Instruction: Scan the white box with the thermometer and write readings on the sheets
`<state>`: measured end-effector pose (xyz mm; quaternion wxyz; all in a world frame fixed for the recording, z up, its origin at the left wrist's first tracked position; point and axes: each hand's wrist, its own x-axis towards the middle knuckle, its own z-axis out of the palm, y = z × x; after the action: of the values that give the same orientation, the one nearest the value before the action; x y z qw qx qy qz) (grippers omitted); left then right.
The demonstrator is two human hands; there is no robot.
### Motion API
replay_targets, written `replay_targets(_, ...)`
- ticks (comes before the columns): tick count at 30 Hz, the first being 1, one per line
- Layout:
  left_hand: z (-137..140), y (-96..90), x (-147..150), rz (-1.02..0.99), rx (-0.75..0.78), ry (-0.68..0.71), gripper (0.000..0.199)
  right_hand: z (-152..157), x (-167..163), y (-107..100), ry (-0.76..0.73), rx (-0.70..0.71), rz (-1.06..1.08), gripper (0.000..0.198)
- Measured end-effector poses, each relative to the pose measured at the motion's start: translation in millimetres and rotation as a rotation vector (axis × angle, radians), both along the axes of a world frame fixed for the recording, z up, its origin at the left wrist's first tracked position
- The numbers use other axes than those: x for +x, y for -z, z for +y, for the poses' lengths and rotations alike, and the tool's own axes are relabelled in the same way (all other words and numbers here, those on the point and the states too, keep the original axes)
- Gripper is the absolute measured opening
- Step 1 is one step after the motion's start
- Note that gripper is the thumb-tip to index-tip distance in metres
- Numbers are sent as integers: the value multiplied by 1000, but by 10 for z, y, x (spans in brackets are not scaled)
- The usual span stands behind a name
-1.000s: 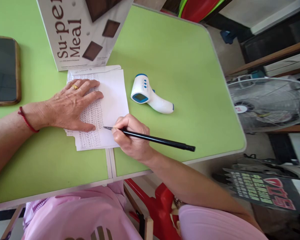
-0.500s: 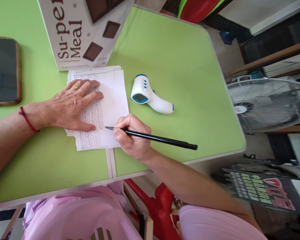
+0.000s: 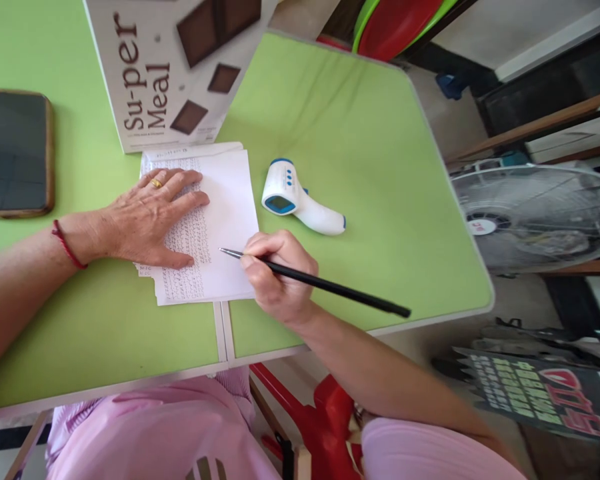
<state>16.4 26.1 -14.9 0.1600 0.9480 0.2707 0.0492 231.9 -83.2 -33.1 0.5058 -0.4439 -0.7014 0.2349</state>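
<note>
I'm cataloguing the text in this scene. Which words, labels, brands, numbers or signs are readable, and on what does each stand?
"Su-per Meal": on the box; its smaller print is too blurred to read.
Paper: dense handwriting, too small to read.
Thermometer: tiny print, too small to read.
Fan hub: a red mark, too blurred to read.
Sign: rows of characters, too blurred to quote surely.

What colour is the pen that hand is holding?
The pen is black, with a silvery tip; the head view shows it best.
</note>
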Motion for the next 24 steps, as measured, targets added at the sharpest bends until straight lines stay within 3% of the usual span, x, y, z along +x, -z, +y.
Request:
replay_targets(3, -15, -3, -6, 17, 34, 11, 83, 75, 30, -92, 36, 96, -126, 12)
replay_targets(7, -24, 2, -29, 16, 63, 16, 81, 318, 119, -293, -23, 290, -493, 25)
replay_targets(11, -33, -26, -60, -37, 73, 22, 73, 526, 210, -334, -5, 361, -816, 30)
replay_targets(14, -31, -80, -75, -254, 111, -26, 45, 550, 231, -216, -25, 316, -976, 34)
replay_targets(17, 38, -80, -94, -725, 342, -227, 28, 507, 224, -109, -66, 230, -1065, 38)
replay_targets(19, 148, -9, -128, -1055, 488, -421, 35, 487, 225, -111, -87, 177, -1093, 42)
replay_targets(21, 307, 117, -185, -1084, 383, -594, 53, 485, 258, -179, -126, 141, -1095, 45)
replay_targets(24, 583, 338, -276, -1034, 141, -594, 82, 497, 405, -344, -66, 96, -1075, 45)
